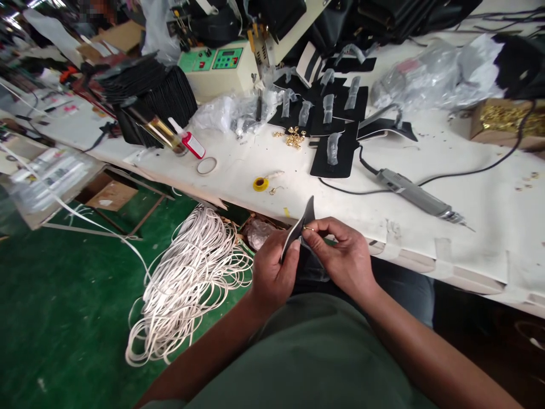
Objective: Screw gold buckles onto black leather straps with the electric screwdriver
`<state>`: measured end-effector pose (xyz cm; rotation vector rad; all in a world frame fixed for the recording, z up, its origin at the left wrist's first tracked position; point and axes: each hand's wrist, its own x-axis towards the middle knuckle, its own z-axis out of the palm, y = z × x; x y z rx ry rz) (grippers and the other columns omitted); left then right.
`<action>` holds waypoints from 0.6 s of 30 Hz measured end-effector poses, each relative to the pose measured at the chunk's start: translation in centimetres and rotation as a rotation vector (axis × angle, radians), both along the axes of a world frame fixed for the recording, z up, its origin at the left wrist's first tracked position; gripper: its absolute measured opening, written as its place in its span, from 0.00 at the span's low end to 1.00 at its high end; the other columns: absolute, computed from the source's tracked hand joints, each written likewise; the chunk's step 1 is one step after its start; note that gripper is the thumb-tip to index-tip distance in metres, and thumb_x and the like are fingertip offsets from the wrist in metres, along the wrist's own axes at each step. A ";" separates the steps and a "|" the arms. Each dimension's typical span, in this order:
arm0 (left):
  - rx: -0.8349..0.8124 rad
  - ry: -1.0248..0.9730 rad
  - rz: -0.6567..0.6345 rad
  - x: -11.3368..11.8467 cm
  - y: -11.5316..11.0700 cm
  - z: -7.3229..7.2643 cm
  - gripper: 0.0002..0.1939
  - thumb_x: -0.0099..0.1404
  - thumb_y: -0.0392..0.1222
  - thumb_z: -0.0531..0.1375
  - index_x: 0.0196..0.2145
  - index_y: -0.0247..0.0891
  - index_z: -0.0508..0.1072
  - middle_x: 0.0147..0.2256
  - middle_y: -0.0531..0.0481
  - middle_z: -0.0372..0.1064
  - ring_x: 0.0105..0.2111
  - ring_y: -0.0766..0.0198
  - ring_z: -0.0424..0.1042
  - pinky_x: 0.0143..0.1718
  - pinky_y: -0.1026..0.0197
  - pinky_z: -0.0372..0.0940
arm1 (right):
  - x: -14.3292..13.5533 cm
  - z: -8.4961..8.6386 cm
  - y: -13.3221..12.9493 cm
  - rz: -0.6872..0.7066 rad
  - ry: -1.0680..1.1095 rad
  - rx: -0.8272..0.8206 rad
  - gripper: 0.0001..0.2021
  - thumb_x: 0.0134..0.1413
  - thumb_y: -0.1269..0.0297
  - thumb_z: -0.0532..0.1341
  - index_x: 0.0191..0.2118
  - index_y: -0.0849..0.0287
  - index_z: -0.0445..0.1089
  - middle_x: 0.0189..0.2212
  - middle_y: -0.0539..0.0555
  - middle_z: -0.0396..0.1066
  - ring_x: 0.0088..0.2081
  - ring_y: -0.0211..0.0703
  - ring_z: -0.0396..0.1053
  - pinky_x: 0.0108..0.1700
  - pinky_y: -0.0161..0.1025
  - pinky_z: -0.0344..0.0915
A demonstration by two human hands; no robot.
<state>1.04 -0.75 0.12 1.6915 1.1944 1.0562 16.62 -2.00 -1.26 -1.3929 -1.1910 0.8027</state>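
My left hand (273,271) grips a small dark panel with a pale edge (298,228), tilted up just off the table's front edge. Against the panel's face, my right hand (343,250) pinches a tiny gold-coloured metal piece (309,229) between thumb and forefinger. Beyond my hands, several black panels with plastic-wrapped handles (336,149) lie overlapping on the white table (293,193). Beside them is a small heap of gold-coloured hardware (294,138). A yellow roll (260,183) sits nearer to me.
A grey electric screwdriver (419,196) with a black cable lies at right, below a box of gold-coloured parts (508,120). A red bottle (193,145), tape ring (206,165) and green-panelled machine (219,68) stand left. White cord (183,289) is piled on the floor.
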 end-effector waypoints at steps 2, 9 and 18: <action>0.019 0.023 -0.003 -0.1 -0.1 -0.2 0.14 0.73 0.43 0.60 0.51 0.41 0.82 0.45 0.44 0.80 0.50 0.53 0.77 0.57 0.57 0.67 | -0.3 -0.1 -0.1 -0.034 0.023 0.009 0.06 0.63 0.61 0.68 0.35 0.55 0.78 0.33 0.50 0.80 0.35 0.42 0.76 0.39 0.38 0.71; 0.142 0.098 -0.006 0.2 -0.3 -0.8 0.11 0.75 0.38 0.58 0.51 0.40 0.78 0.47 0.46 0.79 0.51 0.57 0.77 0.55 0.59 0.68 | -0.7 -0.6 -0.3 -0.170 -0.071 0.109 0.06 0.63 0.61 0.69 0.35 0.54 0.78 0.33 0.49 0.80 0.34 0.42 0.77 0.41 0.40 0.70; 0.382 0.261 -0.073 0.2 -0.1 -1.5 0.24 0.71 0.38 0.62 0.63 0.43 0.69 0.52 0.42 0.74 0.55 0.54 0.75 0.58 0.53 0.71 | 0.2 0.2 -1.1 0.038 -0.026 0.169 0.15 0.57 0.55 0.71 0.48 0.55 0.78 0.45 0.56 0.80 0.47 0.51 0.77 0.52 0.47 0.71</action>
